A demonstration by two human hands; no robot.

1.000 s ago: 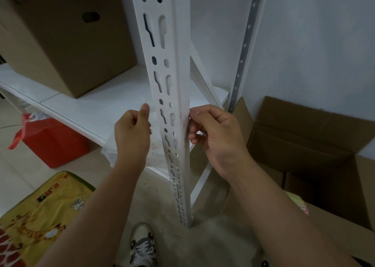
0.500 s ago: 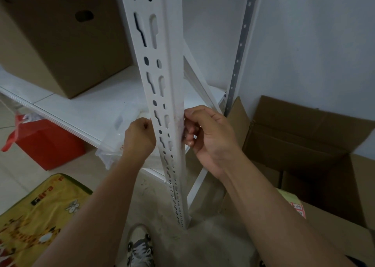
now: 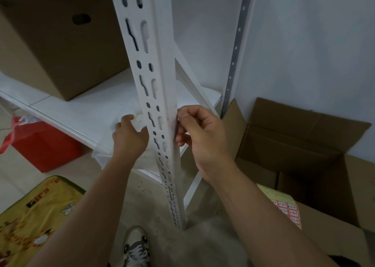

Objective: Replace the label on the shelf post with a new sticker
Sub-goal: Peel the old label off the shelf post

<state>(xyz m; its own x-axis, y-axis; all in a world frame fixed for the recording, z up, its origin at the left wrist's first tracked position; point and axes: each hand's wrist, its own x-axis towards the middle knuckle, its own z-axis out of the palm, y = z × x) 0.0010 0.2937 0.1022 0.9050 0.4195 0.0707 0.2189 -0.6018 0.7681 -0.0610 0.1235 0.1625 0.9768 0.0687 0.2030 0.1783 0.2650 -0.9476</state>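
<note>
Far left of the fingers, a red bag sits on the floor under the white shelf, and a yellow printed mat lies nearer the camera. Up on the shelf, well above and left of the fingers, stands a closed cardboard box with a hand-hole. Now the left hand: it is reaching in just left of the shelf post, its fingers loosely curled onto a clear plastic bag that hangs over the shelf edge; whether they actually grip the bag cannot be told from here. The slotted white post runs upright between the two hands, and a reddish smudge shows on its right edge, right at the fingertips. The label itself cannot be made out. The right hand is pressed to that right edge, thumb and fingers curled together in a pinch against the post, though what lies between them is hidden. Below and right of those fingers, a sheet of red-and-white stickers rests on an open cardboard box on the floor. A sneaker shows at the bottom, below both hands.
</note>
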